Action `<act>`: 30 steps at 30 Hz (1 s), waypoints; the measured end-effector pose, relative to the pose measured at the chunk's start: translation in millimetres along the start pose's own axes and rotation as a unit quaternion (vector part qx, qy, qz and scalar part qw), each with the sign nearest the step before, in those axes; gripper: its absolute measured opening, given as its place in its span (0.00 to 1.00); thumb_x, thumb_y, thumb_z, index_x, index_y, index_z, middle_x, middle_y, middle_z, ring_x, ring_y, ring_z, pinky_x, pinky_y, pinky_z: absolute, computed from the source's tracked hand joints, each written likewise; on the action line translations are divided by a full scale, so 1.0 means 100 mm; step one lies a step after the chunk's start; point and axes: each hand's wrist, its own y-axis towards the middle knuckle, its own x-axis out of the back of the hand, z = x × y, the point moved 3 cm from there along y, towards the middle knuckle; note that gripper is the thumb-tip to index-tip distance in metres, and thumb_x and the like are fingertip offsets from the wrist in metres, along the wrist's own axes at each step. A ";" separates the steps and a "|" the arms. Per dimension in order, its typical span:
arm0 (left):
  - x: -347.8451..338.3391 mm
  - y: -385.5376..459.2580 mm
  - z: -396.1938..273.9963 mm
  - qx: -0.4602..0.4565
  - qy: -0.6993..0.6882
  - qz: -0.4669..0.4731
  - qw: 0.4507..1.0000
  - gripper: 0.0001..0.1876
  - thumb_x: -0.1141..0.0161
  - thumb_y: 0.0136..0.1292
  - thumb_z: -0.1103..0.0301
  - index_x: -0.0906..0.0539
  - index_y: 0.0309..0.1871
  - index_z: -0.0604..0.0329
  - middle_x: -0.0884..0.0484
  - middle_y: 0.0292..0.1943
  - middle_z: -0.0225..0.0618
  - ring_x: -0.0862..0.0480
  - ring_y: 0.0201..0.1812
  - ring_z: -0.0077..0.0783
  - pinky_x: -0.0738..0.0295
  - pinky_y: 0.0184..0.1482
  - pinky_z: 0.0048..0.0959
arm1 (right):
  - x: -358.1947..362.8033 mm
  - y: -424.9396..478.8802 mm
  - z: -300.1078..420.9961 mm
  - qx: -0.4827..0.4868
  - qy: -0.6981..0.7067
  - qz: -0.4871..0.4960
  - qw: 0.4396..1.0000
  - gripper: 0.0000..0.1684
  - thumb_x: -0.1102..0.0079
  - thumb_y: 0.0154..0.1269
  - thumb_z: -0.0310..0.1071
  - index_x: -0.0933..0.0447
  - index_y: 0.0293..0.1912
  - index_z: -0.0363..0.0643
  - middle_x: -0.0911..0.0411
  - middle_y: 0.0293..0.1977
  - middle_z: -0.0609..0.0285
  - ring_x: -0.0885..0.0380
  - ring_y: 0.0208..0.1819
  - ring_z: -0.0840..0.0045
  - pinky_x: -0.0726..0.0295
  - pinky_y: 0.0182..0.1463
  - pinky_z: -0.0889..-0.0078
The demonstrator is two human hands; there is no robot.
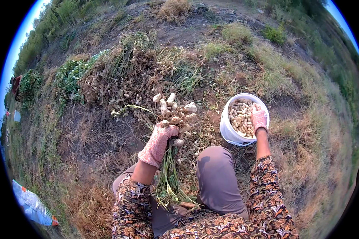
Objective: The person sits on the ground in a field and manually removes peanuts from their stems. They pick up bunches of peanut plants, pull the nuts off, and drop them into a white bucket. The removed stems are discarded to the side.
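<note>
My left hand [158, 143], in a pink patterned glove, grips the stems of a pulled peanut plant. Its cluster of peanut pods [176, 112] stands up above the fist, and the green stems [169, 176] hang down towards my lap. My right hand [259, 116], gloved alike, is inside the white plastic bucket [226, 128] at its right side. Loose peanuts in their shells [240, 116] lie in the bucket just left of that hand. Its fingertips are partly hidden, so whether it holds any pods does not show.
A heap of pulled peanut plants [119, 74] with pods and roots lies ahead to the left. Dry grass [305, 137] covers the ground at right. A white and blue sheet [33, 206] lies at the lower left. My bent knee [217, 170] is close below the bucket.
</note>
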 end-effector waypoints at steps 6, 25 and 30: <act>0.18 0.08 0.08 -0.045 0.090 0.003 0.995 0.08 0.49 0.58 0.73 0.25 0.39 0.65 0.22 0.26 0.35 0.21 0.22 0.27 0.23 0.22 0.26 | 0.16 -0.59 0.82 -0.085 0.322 0.193 0.923 0.15 0.50 0.72 0.34 0.25 0.53 0.37 0.20 0.36 0.64 0.21 0.28 0.84 0.20 0.29 0.80; 0.21 0.00 -0.19 -0.067 -0.053 -0.075 0.993 0.08 0.52 0.61 0.65 0.31 0.28 0.58 0.34 0.18 0.27 0.34 0.16 0.24 0.36 0.19 0.25 | 0.15 -1.80 1.94 0.189 0.299 0.448 0.821 0.10 0.44 0.65 0.33 0.20 0.43 0.40 0.18 0.30 0.59 0.19 0.31 0.78 0.21 0.36 0.72; 0.18 0.02 -0.27 -0.085 -0.035 -0.102 0.991 0.08 0.53 0.62 0.66 0.31 0.29 0.57 0.35 0.18 0.26 0.35 0.16 0.22 0.39 0.18 0.24 | 0.12 -1.94 1.96 0.316 0.296 0.296 0.851 0.12 0.44 0.62 0.28 0.23 0.47 0.44 0.23 0.29 0.56 0.22 0.28 0.65 0.24 0.30 0.64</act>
